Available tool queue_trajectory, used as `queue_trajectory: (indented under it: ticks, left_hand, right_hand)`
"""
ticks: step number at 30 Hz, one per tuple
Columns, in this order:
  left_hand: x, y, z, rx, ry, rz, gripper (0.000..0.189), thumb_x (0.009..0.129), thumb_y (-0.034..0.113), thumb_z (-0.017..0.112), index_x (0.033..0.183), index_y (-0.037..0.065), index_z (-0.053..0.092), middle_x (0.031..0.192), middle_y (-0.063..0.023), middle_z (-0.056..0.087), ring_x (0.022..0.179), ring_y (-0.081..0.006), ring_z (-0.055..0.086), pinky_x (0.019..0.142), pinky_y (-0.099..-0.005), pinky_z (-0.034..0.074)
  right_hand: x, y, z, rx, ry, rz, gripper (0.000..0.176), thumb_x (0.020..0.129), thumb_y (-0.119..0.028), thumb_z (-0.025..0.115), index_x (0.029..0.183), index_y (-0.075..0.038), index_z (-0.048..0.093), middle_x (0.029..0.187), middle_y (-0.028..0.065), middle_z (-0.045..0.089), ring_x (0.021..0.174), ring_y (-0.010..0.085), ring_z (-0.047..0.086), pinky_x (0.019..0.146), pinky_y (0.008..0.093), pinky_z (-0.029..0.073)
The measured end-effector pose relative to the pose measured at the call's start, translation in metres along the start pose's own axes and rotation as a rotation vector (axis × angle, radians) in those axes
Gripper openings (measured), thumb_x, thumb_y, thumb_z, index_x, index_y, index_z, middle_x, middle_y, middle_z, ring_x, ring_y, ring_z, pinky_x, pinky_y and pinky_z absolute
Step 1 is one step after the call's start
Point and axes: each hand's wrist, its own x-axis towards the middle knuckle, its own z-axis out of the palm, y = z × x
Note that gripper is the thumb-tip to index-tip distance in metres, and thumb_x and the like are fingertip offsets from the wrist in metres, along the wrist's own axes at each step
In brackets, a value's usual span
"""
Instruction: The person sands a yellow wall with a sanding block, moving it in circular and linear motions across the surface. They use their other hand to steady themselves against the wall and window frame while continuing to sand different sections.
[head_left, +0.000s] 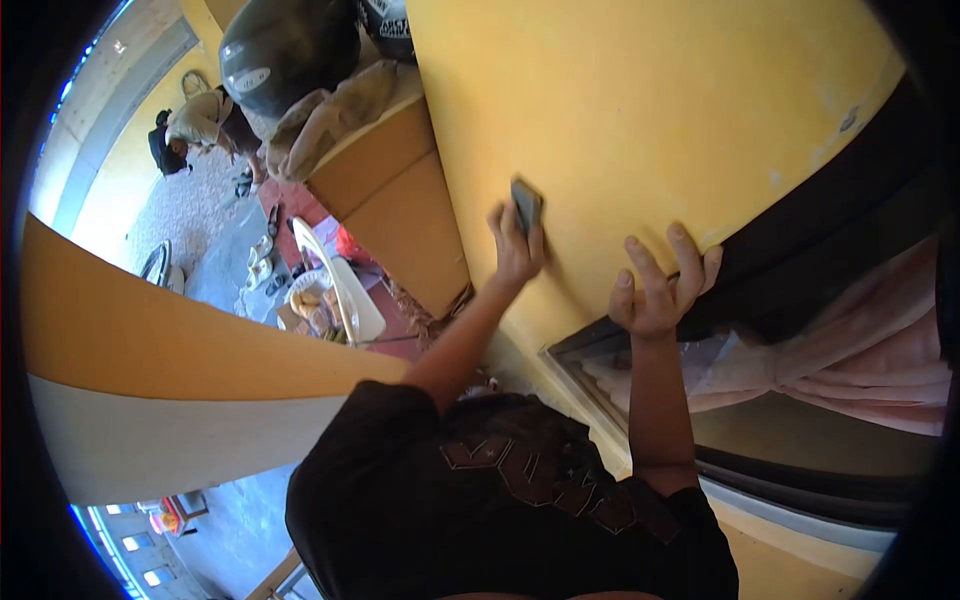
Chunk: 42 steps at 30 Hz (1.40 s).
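My left hand [517,245] is closed around a small dark grey rectangular block [527,203], whose flat side lies close against the yellow wall [640,110]. To the right, my right hand [665,285] has its fingers spread, fingertips at the wall near the edge of the dark window frame [800,225]. It holds nothing. A faint scuffed patch shows on the wall's upper right part.
Behind the dark window hangs a tied pink curtain [850,365]. An orange-brown ledge [390,205] carries a grey helmet-like object [290,55] and a cloth [335,115]. A white plastic chair [355,300] stands below. Another person [205,125] bends over farther off.
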Motion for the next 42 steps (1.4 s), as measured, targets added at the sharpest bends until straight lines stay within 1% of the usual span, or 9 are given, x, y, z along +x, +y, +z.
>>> queue_trajectory:
  ticks: [11, 15, 24, 28, 31, 33, 36, 38, 42]
  left_hand:
    - [0.151, 0.005, -0.021, 0.350, 0.092, 0.637, 0.012, 0.076, -0.009, 0.056, 0.086, -0.006, 0.049, 0.109, -0.0444, 0.048, 0.090, -0.0503, 0.053, 0.066, -0.0573, 0.044]
    - [0.013, -0.012, -0.009, -0.116, -0.052, -0.017, 0.059, 0.079, -0.003, 0.051, 0.134, -0.008, 0.031, 0.113, -0.0400, 0.040, 0.096, -0.0431, 0.044, 0.085, -0.0573, 0.040]
    - [0.166, -0.029, -0.025, 0.369, 0.111, 0.637, 0.014, 0.077, -0.010, 0.052, 0.091, -0.009, 0.049, 0.110, -0.0430, 0.048, 0.088, -0.0455, 0.053, 0.067, -0.0543, 0.044]
    - [0.020, -0.049, -0.012, -0.073, -0.055, 0.062, 0.053, 0.083, 0.008, 0.054, 0.128, -0.010, 0.033, 0.118, -0.0353, 0.043, 0.098, -0.0426, 0.043, 0.090, -0.0558, 0.035]
    - [0.061, -0.050, -0.013, -0.078, -0.048, 0.117, 0.053, 0.082, 0.007, 0.055, 0.127, -0.012, 0.033, 0.117, -0.0339, 0.044, 0.096, -0.0404, 0.042, 0.089, -0.0533, 0.035]
    - [0.129, -0.055, -0.019, 0.342, 0.089, 0.653, 0.044, 0.085, 0.002, 0.048, 0.125, -0.011, 0.035, 0.121, -0.0372, 0.044, 0.099, -0.0438, 0.045, 0.083, -0.0536, 0.039]
    - [0.156, -0.056, -0.018, -0.126, 0.036, 0.291, 0.041, 0.079, 0.000, 0.062, 0.117, 0.000, 0.046, 0.117, -0.0356, 0.046, 0.091, -0.0464, 0.046, 0.067, -0.0545, 0.042]
    - [0.133, -0.063, -0.029, 0.262, 0.019, 0.699, 0.048, 0.079, 0.006, 0.064, 0.122, -0.006, 0.044, 0.116, -0.0348, 0.045, 0.092, -0.0429, 0.046, 0.072, -0.0507, 0.043]
    - [0.023, -0.088, -0.011, -0.162, -0.053, 0.219, 0.063, 0.079, 0.015, 0.067, 0.130, -0.006, 0.037, 0.107, -0.0294, 0.045, 0.089, -0.0372, 0.047, 0.071, -0.0476, 0.044]
  right_hand:
    - [-0.005, 0.000, -0.002, -0.086, -0.071, 0.003, 0.026, 0.091, -0.027, 0.049, 0.103, -0.011, 0.066, 0.128, 0.0177, 0.051, 0.130, 0.0310, 0.036, 0.114, 0.0516, 0.018]
    - [-0.007, 0.000, -0.002, -0.085, -0.065, 0.029, 0.024, 0.090, -0.029, 0.052, 0.099, -0.016, 0.070, 0.123, 0.0134, 0.053, 0.125, 0.0301, 0.038, 0.110, 0.0506, 0.025]
    - [-0.012, -0.001, -0.002, -0.115, -0.075, 0.063, 0.022, 0.091, -0.028, 0.051, 0.101, -0.017, 0.068, 0.123, 0.0121, 0.053, 0.125, 0.0288, 0.037, 0.109, 0.0502, 0.024]
    - [-0.009, -0.003, 0.000, -0.146, -0.051, 0.075, 0.022, 0.092, -0.027, 0.050, 0.101, -0.018, 0.067, 0.124, 0.0115, 0.053, 0.125, 0.0285, 0.037, 0.108, 0.0494, 0.024]
    - [-0.006, -0.007, -0.005, -0.202, -0.073, 0.082, 0.021, 0.092, -0.026, 0.049, 0.101, -0.018, 0.066, 0.123, 0.0105, 0.052, 0.122, 0.0273, 0.039, 0.107, 0.0484, 0.025]
    - [-0.004, -0.005, -0.006, -0.224, -0.105, 0.056, 0.020, 0.092, -0.026, 0.048, 0.100, -0.017, 0.064, 0.122, 0.0095, 0.050, 0.116, 0.0292, 0.042, 0.101, 0.0488, 0.031]
    - [0.005, -0.004, 0.000, -0.224, -0.070, 0.040, 0.019, 0.092, -0.027, 0.048, 0.100, -0.016, 0.061, 0.121, 0.0097, 0.049, 0.110, 0.0311, 0.044, 0.092, 0.0497, 0.036]
    - [0.000, -0.006, -0.003, -0.267, -0.104, 0.032, 0.019, 0.093, -0.029, 0.047, 0.100, -0.016, 0.059, 0.122, 0.0093, 0.048, 0.107, 0.0329, 0.044, 0.087, 0.0496, 0.038]
    - [0.004, -0.005, 0.003, -0.318, -0.074, 0.041, 0.021, 0.094, -0.031, 0.045, 0.102, -0.017, 0.059, 0.123, 0.0078, 0.047, 0.108, 0.0328, 0.044, 0.090, 0.0507, 0.037]
